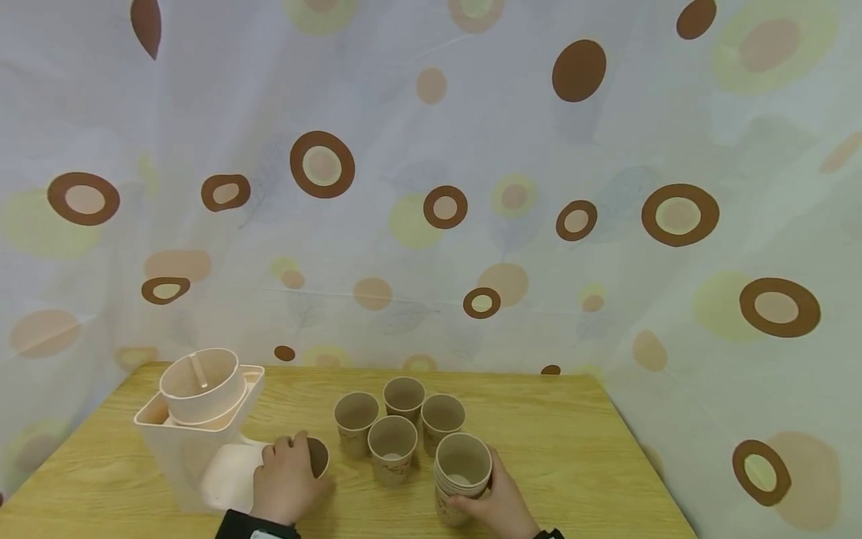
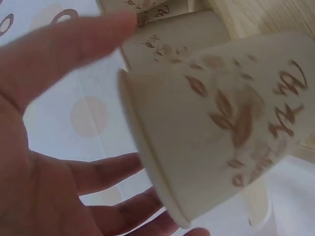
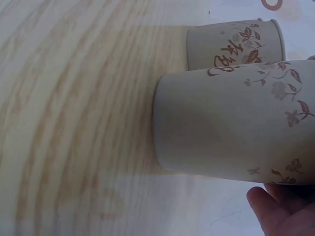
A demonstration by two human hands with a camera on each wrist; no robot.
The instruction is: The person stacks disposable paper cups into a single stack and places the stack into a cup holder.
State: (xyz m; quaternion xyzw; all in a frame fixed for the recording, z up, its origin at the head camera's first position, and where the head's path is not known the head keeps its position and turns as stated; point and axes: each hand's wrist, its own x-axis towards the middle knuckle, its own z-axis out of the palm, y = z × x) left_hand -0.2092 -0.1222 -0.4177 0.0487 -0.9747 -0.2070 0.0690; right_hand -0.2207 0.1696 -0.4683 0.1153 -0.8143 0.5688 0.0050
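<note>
Stack of nested paper-coloured cups (image 1: 459, 473), one, several rims showing, upright at the near side of the counter (image 1: 572, 457), right of the loose cups; clasped by the right hand (image 1: 500, 500), thumb on the near wall; contact with the counter cannot be told. Single cup (image 1: 319, 455), brown leaf-and-flower print with lettering, at the left hand (image 1: 289, 479), whose fingers reach round the rim; thumb apart from the wall in the left wrist view, firmness of grip cannot be told. Hands well apart. Loose cups (image 1: 393, 448), four, upright, clustered between the two hands and farther back. Pale container (image 1: 168, 457), left of the left hand, with round insert (image 1: 205, 400) at top. Backdrop (image 1: 512, 150), whitish, brown rings and spots, behind all.
</note>
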